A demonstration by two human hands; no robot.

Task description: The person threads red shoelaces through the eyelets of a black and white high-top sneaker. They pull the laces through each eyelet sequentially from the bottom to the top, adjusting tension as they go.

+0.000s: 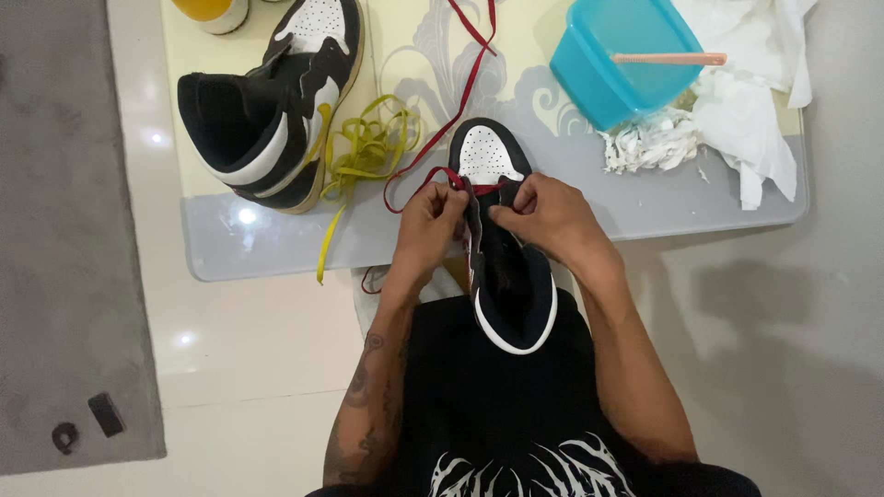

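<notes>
Pinching a red lace (433,147) at the eyelets, both hands work over a black-and-white shoe (502,248) that rests toe-out across the near edge of the counter (276,248), its heel hanging over the person's lap. The left hand (428,225) has its fingers closed narrow on the lace at the shoe's left side; the right hand (548,216) has its fingers closed on the lace and the tongue at the right side. The lace's free run loops away across the counter towards the far edge. Just left of it lies a yellow lace (364,152), one end dangling over the near edge. A second shoe (272,106) stands at the counter's left, close to that side edge. At the far right sit a teal tub (622,60) with a stick (668,58) across its rim, and crumpled tissues (737,110) reaching the right edge. Bare counter shows between the shoe and the tissues. A grey rug (55,230) borders the floor at left.
</notes>
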